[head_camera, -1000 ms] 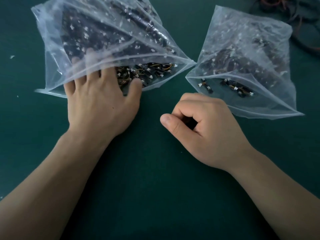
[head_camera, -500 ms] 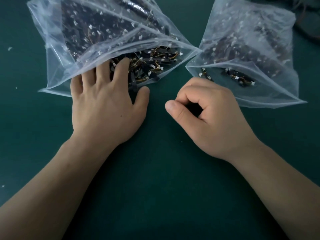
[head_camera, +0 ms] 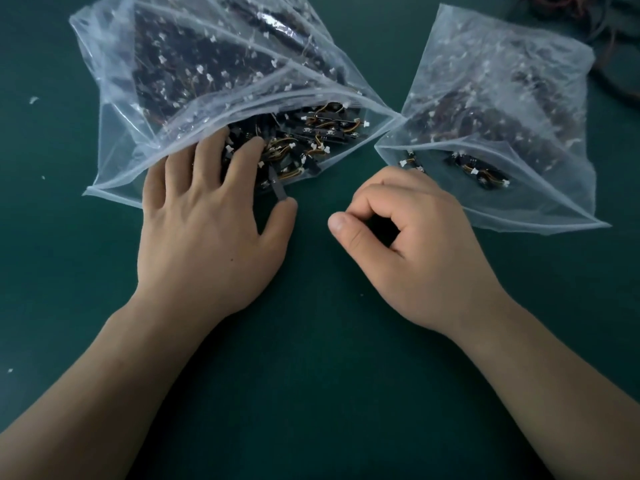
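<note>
1. Picking step: the left hand (head_camera: 207,237) is in the mouth of the left zip bag (head_camera: 131,109), fingers (head_camera: 242,161) spread and nearly straight over the heap of small black wired modules (head_camera: 322,133), gripping none yet.
2. Its thumb sits against one black strip module (head_camera: 277,187) poking out at the bag's lip.
3. Next, probably: pinch that strip and draw it out without dragging tangled wires along.
4. The right hand (head_camera: 415,251) rests curled on the bench (head_camera: 311,375), with nothing visible in it.
5. The right zip bag (head_camera: 519,81) lies open-mouthed just beyond, with a few modules (head_camera: 485,171) near its opening.
</note>
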`<action>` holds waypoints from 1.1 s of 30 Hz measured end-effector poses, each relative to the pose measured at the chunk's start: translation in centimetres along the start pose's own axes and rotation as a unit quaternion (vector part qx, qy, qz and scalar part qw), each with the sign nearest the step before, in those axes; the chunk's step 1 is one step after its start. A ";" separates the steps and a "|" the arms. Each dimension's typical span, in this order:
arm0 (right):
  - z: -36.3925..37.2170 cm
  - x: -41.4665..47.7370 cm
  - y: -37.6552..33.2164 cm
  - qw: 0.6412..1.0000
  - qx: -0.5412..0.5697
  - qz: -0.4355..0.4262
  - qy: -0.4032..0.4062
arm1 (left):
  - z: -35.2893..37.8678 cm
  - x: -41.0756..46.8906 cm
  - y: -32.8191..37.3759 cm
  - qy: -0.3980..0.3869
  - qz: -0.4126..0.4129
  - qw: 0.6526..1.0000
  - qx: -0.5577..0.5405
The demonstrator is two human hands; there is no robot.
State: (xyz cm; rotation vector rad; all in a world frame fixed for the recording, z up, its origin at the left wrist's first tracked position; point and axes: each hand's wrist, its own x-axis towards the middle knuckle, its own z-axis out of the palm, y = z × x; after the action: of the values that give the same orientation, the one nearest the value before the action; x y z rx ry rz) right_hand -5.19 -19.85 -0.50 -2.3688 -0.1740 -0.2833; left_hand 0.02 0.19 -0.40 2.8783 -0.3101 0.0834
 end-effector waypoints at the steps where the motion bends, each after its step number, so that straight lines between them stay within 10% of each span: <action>1: -0.1 0.0 0.0 1.000 0.002 0.001 0.001 | -0.1 -0.1 0.0 -0.001 -0.001 1.000 -0.001; 23: -0.4 -1.0 0.0 0.999 0.029 -0.007 0.014 | 0.2 -0.9 0.7 0.032 0.034 0.997 -0.056; 33: -0.4 -1.2 0.0 0.996 0.069 0.048 0.014 | 0.5 -1.0 1.4 0.071 0.190 0.962 -0.182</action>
State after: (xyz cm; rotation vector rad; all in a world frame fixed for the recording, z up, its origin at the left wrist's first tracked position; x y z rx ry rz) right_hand -6.42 -20.21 -0.51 -2.2285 -0.0640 -0.2496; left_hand -1.25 -1.08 -0.58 2.4010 -0.7584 0.2700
